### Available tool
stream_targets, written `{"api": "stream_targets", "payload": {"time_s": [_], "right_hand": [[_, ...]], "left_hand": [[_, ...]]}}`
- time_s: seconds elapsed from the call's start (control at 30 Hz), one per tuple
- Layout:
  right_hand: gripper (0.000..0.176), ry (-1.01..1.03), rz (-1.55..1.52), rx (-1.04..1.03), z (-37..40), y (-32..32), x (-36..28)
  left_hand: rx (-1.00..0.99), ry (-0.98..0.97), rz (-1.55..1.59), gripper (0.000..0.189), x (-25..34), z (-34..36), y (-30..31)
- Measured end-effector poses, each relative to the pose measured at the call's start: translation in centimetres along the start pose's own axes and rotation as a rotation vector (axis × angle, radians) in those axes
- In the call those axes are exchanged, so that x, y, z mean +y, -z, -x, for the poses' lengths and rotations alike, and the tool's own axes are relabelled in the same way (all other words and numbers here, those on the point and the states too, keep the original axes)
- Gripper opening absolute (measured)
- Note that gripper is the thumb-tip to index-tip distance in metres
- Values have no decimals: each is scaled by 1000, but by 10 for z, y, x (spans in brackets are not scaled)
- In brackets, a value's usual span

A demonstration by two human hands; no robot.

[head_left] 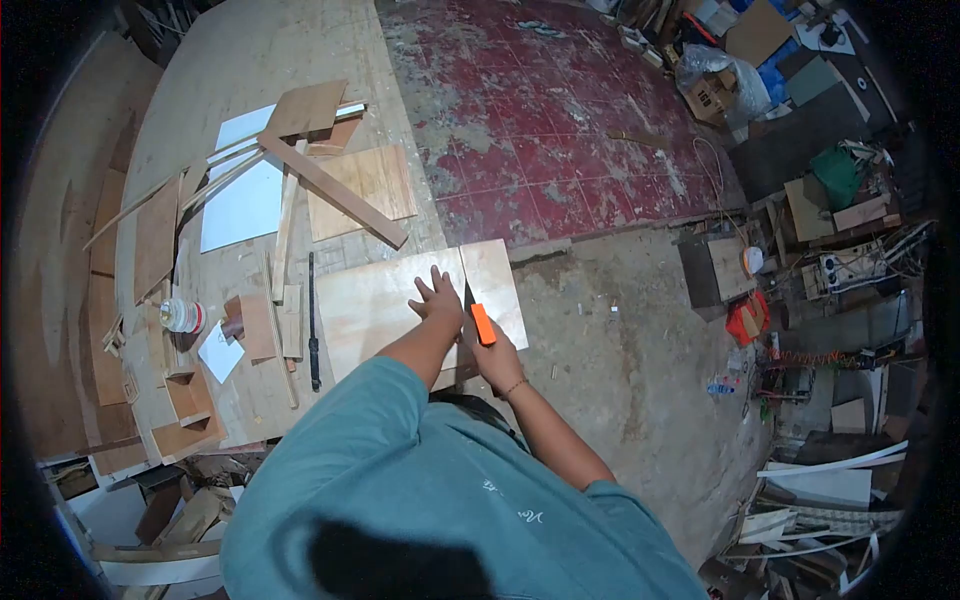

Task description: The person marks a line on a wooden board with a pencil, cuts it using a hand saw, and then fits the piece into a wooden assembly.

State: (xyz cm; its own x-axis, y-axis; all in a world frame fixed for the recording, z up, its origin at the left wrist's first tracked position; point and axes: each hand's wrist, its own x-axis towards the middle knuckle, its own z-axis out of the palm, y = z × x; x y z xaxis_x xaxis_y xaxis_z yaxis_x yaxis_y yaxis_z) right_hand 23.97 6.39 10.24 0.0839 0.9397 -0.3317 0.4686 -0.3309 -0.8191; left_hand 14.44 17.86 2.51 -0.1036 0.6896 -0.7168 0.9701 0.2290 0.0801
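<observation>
A pale plywood board [362, 312] lies at the edge of the workbench, its right end sticking out past the bench top. My left hand [440, 300] presses on the board with its fingers spread. Just to its right, my right hand [497, 364] is wrapped round the orange handle of a handsaw [483, 326]. The saw's dark, narrow blade points away from me, along a thin line or cut running to the board's far edge. How deep the blade sits in the wood cannot be made out.
On the bench [180, 90] lie a dark strip [314, 330], a long brown wood strip [335, 190], a white panel [240, 215], plywood offcuts [365, 185] and a white bottle [182, 316]. Concrete floor [600, 400] drops away at right. Clutter and cardboard [712, 98] line the right wall.
</observation>
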Motion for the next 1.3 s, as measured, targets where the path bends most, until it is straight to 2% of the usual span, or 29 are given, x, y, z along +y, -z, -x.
{"api": "stream_targets", "payload": {"time_s": [0.17,0.4,0.57,0.6,0.67,0.73,0.8,0.9,0.97,1.07,1.13,1.2,1.23,1.3], "right_hand": [[56,-12,-31,-75,52,34,-30],[55,-43,9,-128,150,122,-90],[49,-100,104,-112,130,139,-91],[38,-124,115,-96,108,131,-90],[32,-259,180,-144,44,104,-46],[28,-284,53,-155,-23,62,-11],[28,-205,33,-161,-74,23,23],[31,-179,111,-199,-72,18,8],[32,-214,53,-184,-61,23,2],[36,-153,27,-169,-42,24,19],[45,59,-63,-58,-14,24,35],[56,46,-102,-90,10,27,49],[56,46,-104,-83,22,24,65],[59,153,-105,2,37,17,92]], "left_hand": [[1,-17,-4,146,-1,2,6],[39,-64,-35,147,-9,4,21],[31,-79,-48,146,-12,5,26],[39,-96,-50,146,-14,5,23],[22,-82,-60,146,-11,3,25],[-9,-65,-70,146,-11,3,21],[20,-52,-76,147,-8,1,24],[25,-38,-66,147,-5,-1,21],[25,-35,-76,147,-4,-5,20],[14,-54,-87,147,-6,2,23],[10,-79,-87,147,-7,2,27],[-28,-94,-100,147,-6,-2,24],[-25,-99,-105,147,-5,-2,24],[-9,-83,-82,149,-4,-2,23]]}}
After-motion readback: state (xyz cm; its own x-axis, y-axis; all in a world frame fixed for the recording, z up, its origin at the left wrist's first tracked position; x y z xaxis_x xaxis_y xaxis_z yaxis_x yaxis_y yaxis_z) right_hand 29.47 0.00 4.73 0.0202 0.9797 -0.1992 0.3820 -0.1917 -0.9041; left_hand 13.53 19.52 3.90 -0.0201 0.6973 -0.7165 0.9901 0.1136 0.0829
